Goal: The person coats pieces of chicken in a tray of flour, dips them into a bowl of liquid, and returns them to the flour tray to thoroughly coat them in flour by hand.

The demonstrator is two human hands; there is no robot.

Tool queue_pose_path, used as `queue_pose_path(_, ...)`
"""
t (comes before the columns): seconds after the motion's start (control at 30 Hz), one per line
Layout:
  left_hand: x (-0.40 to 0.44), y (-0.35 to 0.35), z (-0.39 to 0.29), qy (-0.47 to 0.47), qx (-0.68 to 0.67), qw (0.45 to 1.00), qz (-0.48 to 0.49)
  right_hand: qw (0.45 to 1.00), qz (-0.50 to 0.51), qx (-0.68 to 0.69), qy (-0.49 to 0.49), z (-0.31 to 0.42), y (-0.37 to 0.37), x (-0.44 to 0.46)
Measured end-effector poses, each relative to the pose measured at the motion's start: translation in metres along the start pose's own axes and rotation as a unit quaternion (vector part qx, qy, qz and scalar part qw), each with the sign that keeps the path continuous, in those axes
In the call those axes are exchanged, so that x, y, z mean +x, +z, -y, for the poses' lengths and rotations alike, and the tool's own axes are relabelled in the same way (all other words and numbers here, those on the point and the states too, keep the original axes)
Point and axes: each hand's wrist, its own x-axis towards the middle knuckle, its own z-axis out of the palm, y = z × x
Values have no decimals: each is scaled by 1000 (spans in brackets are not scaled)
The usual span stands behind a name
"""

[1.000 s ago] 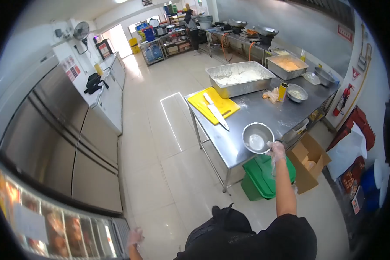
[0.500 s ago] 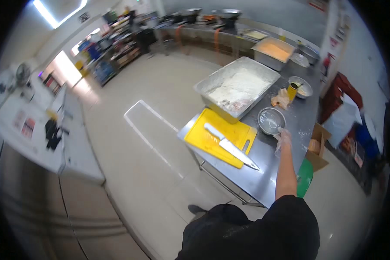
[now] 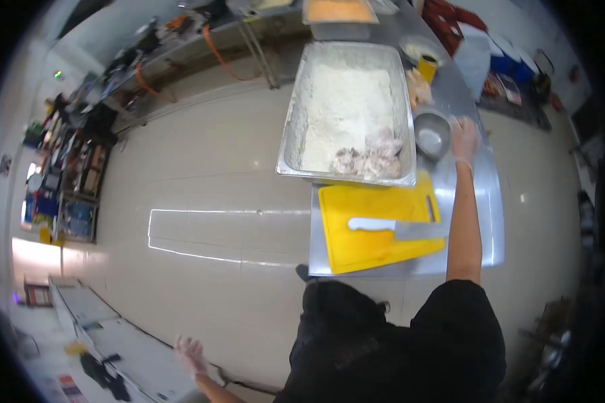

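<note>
Bowl (image 3: 432,138): on desk (image 3: 457,94), just beside metal tray (image 3: 294,131)
Right hand (image 3: 464,140): fingers at bowl rim, can't tell if gripping
Left hand (image 3: 191,356): fingers spread, well apart from desk

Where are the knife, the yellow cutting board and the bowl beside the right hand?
Knife (image 3: 410,231), head view: blade.
Yellow cutting board (image 3: 378,251), head view: bare surface.
Bowl (image 3: 432,139), head view: inner surface.

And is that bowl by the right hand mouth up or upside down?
Mouth up: the bowl shows its hollow inside, beside the right hand.
</note>
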Motion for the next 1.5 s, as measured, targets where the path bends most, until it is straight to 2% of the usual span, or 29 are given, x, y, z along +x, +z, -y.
queue_pose_path(0.03,28,4,-5,-52,-12,998,23,999,4,17,-38,26,6,-8)
queue_pose_path(0.1,80,21,-14,-156,18,985,67,987,158,22,30,114,0,-22)
queue_pose_path(0.17,123,22,-6,-217,77,969,89,922,370,-89,-75,137,31,-25)
queue_pose_path(0.27,198,29,-3,-237,180,946,126,840,503,-202,17,230,24,-49)
queue_pose_path(0.33,246,60,-20,-215,244,930,171,882,411,-231,22,215,52,-80)
queue_pose_path(0.4,286,122,-51,-185,290,910,231,882,383,-270,52,209,69,-101)
queue_pose_path(0.47,331,194,-86,-124,287,905,287,849,418,-307,104,228,81,-92)
queue_pose_path(0.53,425,241,-82,-42,149,885,440,847,419,-304,125,214,97,-94)
queue_pose_path(0.57,407,293,-118,31,152,887,436,847,415,-306,126,210,100,-92)
queue_pose_path(0.63,390,391,-186,69,188,867,456,865,392,-289,120,208,95,-103)
queue_pose_path(0.67,384,428,-212,89,172,842,504,876,375,-280,117,207,91,-100)
queue_pose_path(0.7,376,464,-236,109,156,813,550,880,365,-267,143,220,81,-91)
queue_pose_path(0.77,328,531,-285,122,234,797,543,885,346,-229,211,256,54,-88)
queue_pose_path(0.87,297,613,-308,168,190,707,660,936,240,-145,215,244,33,-94)
queue_pose_path(0.9,284,635,-313,171,190,684,684,912,271,-73,300,268,21,-86)
queue_pose_path(1.0,237,688,-335,175,198,621,738,893,273,-22,358,284,6,-77)
queue_pose_path(1.1,189,732,-353,187,214,561,777,913,240,-35,327,266,9,-85)
queue_pose_path(1.2,160,782,-356,191,232,494,816,932,213,-125,266,267,5,-83)
queue_pose_path(1.27,151,820,-345,176,213,460,844,908,240,-142,312,292,-1,-66)
queue_pose_path(1.3,138,834,-344,183,224,421,859,896,251,-152,333,299,-2,-59)
queue_pose_path(1.37,110,856,-338,195,247,342,885,904,201,-205,317,292,5,-67)
queue_pose_path(1.47,76,899,-309,318,247,168,900,899,90,-330,272,293,27,-79)
queue_pose_path(1.5,65,913,-295,382,238,98,888,890,88,-340,290,301,34,-78)
